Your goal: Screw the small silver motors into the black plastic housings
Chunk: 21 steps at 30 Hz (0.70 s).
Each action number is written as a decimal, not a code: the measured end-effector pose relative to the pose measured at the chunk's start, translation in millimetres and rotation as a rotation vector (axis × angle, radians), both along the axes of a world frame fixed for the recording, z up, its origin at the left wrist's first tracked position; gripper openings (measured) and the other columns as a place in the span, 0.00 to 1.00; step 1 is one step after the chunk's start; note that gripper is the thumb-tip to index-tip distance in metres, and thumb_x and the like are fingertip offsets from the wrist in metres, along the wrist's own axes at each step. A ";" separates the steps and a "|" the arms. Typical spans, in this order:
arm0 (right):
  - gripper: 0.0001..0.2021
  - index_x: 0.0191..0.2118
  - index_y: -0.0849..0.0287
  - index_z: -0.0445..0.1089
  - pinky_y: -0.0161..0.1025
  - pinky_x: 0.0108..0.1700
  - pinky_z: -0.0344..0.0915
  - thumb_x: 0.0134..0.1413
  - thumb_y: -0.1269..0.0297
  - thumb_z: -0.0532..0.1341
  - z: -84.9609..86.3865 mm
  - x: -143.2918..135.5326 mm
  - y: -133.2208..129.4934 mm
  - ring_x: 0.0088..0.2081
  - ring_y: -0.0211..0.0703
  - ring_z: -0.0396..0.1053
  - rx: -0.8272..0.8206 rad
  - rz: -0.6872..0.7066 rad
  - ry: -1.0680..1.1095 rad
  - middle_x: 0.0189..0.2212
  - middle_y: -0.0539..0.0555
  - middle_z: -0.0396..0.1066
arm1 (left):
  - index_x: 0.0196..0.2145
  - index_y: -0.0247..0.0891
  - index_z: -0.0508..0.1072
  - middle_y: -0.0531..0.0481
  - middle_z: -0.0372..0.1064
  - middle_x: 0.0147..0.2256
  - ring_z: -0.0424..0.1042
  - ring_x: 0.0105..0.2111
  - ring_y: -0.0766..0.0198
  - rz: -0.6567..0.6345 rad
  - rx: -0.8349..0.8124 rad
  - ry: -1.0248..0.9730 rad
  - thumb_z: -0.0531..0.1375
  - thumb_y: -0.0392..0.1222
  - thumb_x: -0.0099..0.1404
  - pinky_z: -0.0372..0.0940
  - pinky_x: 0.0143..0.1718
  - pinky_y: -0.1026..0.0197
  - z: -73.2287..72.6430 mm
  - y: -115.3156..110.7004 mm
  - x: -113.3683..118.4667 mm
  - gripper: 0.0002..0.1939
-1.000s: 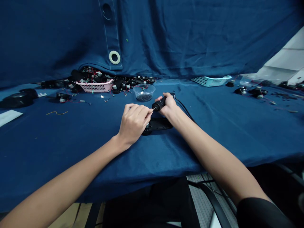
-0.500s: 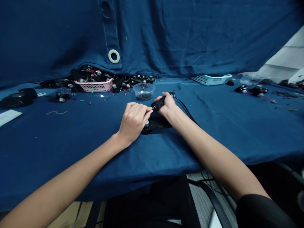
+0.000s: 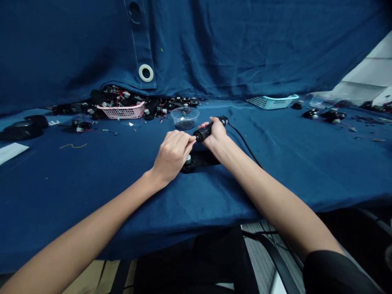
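Note:
My right hand (image 3: 217, 132) is wrapped round a black corded electric screwdriver (image 3: 202, 133), held nearly level with its tip pointing left. My left hand (image 3: 173, 153) is closed in a pinch at the end of the screwdriver's bit. Whatever lies between those fingertips is too small and hidden to make out. Under both hands a long black plastic part (image 3: 206, 158) lies on the blue cloth, with a round end and a small white-topped piece (image 3: 188, 159) at its left. Just behind the hands stands a clear plastic bowl (image 3: 185, 118) holding small dark pieces, probably screws.
A pink basket (image 3: 121, 112) at back left overflows with black parts and red wires. A light blue basket (image 3: 272, 103) is at back right. Black parts (image 3: 324, 115) lie right; a black shell (image 3: 24, 128) lies left. The screwdriver's cord (image 3: 245, 143) runs beside my right forearm.
Both hands and the screwdriver have shifted very slightly left and up in the picture. The left fingers stay pinched at the bit's tip.

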State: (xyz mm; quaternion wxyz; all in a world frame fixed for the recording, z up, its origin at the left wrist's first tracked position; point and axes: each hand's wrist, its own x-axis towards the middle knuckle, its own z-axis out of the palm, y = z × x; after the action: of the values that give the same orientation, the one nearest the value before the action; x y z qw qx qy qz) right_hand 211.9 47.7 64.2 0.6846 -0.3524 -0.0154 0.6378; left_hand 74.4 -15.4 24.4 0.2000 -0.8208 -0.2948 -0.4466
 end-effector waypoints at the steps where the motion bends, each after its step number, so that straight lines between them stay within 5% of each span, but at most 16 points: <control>1: 0.13 0.27 0.56 0.52 0.24 0.19 0.60 0.63 0.68 0.53 -0.5 0.1 0.3 0.16 0.26 0.54 -0.003 0.006 0.004 0.16 0.41 0.54 | 0.36 0.36 0.68 0.49 0.71 0.31 0.69 0.33 0.61 0.000 0.000 0.002 0.54 0.35 0.72 0.62 0.38 0.58 0.1 0.0 0.0 0.06; 21: 0.12 0.27 0.56 0.52 0.25 0.19 0.60 0.63 0.68 0.53 -3.8 -0.7 -1.2 0.16 0.27 0.55 -0.018 0.070 0.032 0.16 0.42 0.55 | 0.35 0.33 0.70 0.46 0.70 0.30 0.67 0.33 0.59 0.075 0.092 0.112 0.53 0.35 0.72 0.64 0.40 0.56 -0.1 1.0 -2.0 0.08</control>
State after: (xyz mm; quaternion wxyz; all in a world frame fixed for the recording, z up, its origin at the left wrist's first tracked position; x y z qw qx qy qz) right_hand 211.2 46.5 60.4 0.6589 -0.3476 -0.0109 0.6670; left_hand 72.5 -14.4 24.3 0.2703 -0.8229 -0.2927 -0.4051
